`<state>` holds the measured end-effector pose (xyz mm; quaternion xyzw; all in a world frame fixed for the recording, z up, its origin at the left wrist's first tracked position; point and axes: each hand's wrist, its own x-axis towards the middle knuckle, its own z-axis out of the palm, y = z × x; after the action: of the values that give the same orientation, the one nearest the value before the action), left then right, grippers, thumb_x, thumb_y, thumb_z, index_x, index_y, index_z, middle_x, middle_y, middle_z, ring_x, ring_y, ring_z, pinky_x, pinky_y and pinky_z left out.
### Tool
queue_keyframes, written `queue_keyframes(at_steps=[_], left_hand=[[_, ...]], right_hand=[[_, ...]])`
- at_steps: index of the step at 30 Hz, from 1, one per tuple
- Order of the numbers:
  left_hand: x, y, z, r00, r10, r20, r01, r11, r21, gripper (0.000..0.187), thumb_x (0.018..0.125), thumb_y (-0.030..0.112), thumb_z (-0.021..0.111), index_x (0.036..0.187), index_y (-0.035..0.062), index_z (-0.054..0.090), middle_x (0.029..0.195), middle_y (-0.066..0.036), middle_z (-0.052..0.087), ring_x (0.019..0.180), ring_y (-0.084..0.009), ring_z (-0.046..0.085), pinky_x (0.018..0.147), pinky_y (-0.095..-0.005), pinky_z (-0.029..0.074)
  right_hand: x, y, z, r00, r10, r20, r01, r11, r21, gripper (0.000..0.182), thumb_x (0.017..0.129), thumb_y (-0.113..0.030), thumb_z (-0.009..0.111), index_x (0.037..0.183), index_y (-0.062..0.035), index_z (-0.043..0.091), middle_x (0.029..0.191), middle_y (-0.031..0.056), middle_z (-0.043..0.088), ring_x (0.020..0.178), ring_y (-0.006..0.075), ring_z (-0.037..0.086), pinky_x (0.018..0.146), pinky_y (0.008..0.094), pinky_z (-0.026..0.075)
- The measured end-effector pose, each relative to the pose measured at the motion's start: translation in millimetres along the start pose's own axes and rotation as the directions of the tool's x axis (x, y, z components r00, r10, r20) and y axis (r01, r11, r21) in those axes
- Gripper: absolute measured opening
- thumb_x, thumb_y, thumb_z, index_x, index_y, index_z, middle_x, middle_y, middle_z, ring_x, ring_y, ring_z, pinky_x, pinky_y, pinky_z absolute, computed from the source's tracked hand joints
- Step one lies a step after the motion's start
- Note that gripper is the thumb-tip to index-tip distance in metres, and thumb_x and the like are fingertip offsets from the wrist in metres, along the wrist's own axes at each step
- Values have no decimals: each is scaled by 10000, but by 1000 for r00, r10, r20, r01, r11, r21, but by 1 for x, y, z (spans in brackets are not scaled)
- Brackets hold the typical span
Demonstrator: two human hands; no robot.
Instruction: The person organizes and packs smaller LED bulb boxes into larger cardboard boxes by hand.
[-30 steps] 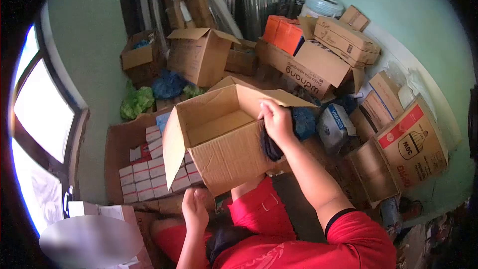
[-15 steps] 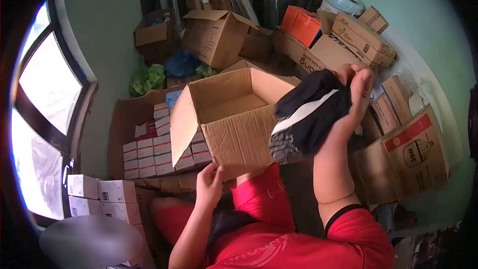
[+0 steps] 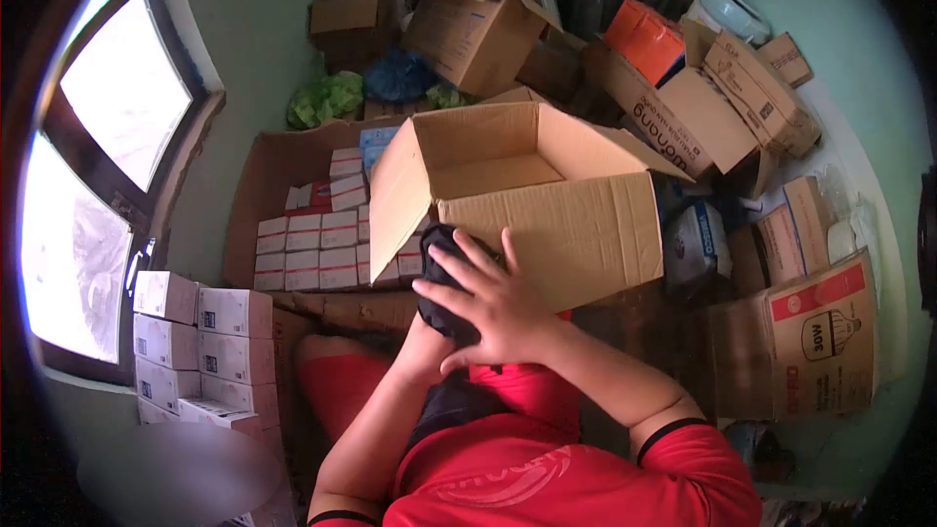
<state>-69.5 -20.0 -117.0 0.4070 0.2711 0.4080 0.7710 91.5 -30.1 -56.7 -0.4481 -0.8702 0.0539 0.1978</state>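
An open cardboard box (image 3: 547, 234) stands tilted in front of me, its inside facing up and one flap hanging out to the left. At its near left corner, a crumpled black cloth (image 3: 439, 283) lies over my left hand (image 3: 422, 349) and covers its fingers, so their grip is hidden. My right hand (image 3: 498, 303) is open, fingers spread, laid across the cloth and against the box's front wall. The pale stripe seen on the cloth earlier does not show now.
Rows of small white boxes (image 3: 320, 234) fill a large carton at left. More white boxes (image 3: 234, 346) are stacked below the window. Cartons (image 3: 468, 34) and an orange box (image 3: 644, 39) stand behind. A carton marked 30W (image 3: 820, 342) is at right.
My right hand has brought the black cloth down and left, onto my left hand, and has spread its fingers. The box appears farther right in view; the camera has shifted.
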Motion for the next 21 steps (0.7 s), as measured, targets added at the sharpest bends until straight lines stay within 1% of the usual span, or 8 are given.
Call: queue_keyframes(at_steps=[2,8,11,13,15,18,19,21], left_hand=[[3,3,-1,993,93,70,-103,983,150,590,991,91,599,1522,35,349,1417,-120,535,1258,-218,561,1009,-361,518],[13,14,3,979,-198,-53,193,977,-88,130,1007,68,548,1046,48,670,842,13,669,676,-59,593,599,-213,484],[19,-9,-11,987,-148,57,155,977,-144,145,1035,88,533,1063,51,669,859,17,671,721,-64,618,620,-218,495],[19,-12,-13,982,-147,117,168,966,-195,197,1058,126,514,1204,33,609,1074,-55,681,972,-177,679,830,-367,584],[14,-7,-7,982,-138,132,168,955,-245,312,1059,159,518,1336,16,539,1249,-116,652,1120,-284,671,930,-501,583],[14,-1,9,984,-122,128,161,918,-363,337,1051,145,503,1367,26,503,1321,-145,604,1204,-342,624,983,-592,537],[14,-1,13,986,-116,122,156,900,-408,333,1048,140,501,1361,28,508,1316,-147,606,1197,-339,627,987,-597,533],[12,-1,15,982,-139,125,178,904,-389,339,1034,112,494,1362,25,498,1310,-143,607,1176,-334,633,1003,-592,524]], right_hand=[[1,8,-8,999,-13,34,14,1000,-16,926,708,-663,766,1494,-258,490,1632,124,335,1543,364,217,1133,782,75],[10,39,-29,994,-14,113,8,998,55,759,777,-136,775,1474,-308,528,1596,-61,428,1518,257,320,1196,726,28],[11,58,-38,995,13,99,-24,993,112,712,771,-91,747,1433,-290,576,1554,-42,489,1495,245,369,1207,708,52],[13,80,-49,987,145,-66,-143,989,28,600,802,13,684,1358,-206,626,1469,33,573,1433,248,459,1196,687,181],[15,123,-53,915,325,-239,-230,907,352,565,825,-117,725,1377,-144,605,1436,133,584,1413,306,469,1162,684,225],[21,80,-57,875,389,-289,-373,921,109,534,904,-349,705,1364,-102,596,1477,191,518,1413,376,441,1126,699,250],[23,46,-59,930,326,-168,-349,927,-139,637,916,-567,631,1402,-157,583,1574,191,399,1462,425,354,1137,706,220],[11,25,-25,976,122,-181,-144,983,-117,632,914,-574,621,1433,-217,569,1618,180,334,1495,436,292,1159,699,176]])
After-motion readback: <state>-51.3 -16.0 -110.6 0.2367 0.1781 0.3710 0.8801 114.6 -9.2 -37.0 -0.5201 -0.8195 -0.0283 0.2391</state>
